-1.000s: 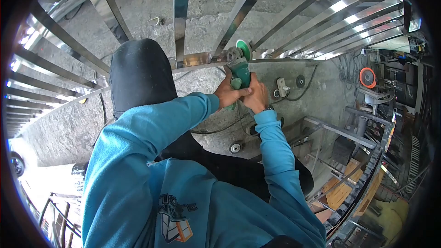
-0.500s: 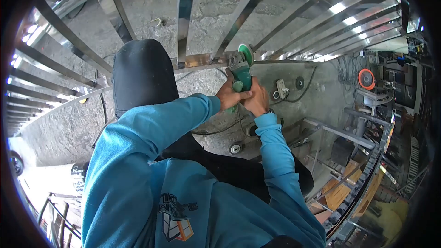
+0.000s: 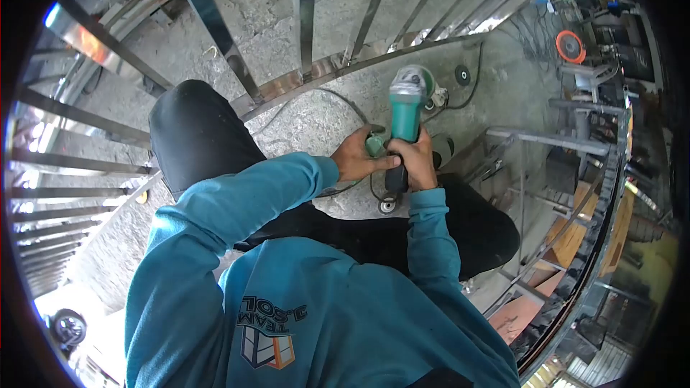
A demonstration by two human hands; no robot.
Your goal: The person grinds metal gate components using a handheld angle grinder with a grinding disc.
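Note:
My right hand (image 3: pixel 415 160) is wrapped round the lower body of a green angle grinder (image 3: pixel 407 116), which is held upright above the floor. A pale green disc (image 3: pixel 428 80) shows partly behind its grey head. Close on its left, my left hand (image 3: pixel 355 156) is curled round a green round-ended piece (image 3: pixel 374 146) whose exact kind I cannot make out. The left thumb reaches across to the grinder's dark rear end. Beyond the grinder runs the bottom rail (image 3: pixel 323 75) of a shiny metal frame with upright bars (image 3: pixel 305 18); the disc is apart from it.
A power strip (image 3: pixel 439 95) and a black disc (image 3: pixel 462 75) lie on the concrete floor with cables. An orange-rimmed disc (image 3: pixel 570 47) is farther right. Metal framing (image 3: pixel 550 140) and wooden boards (image 3: pixel 575 233) stand at the right. A small wheel (image 3: pixel 387 205) lies near my leg.
The grinder has come back from the metal rail toward my body and slightly right, now standing more upright. Both hands moved with it, and the view has shifted.

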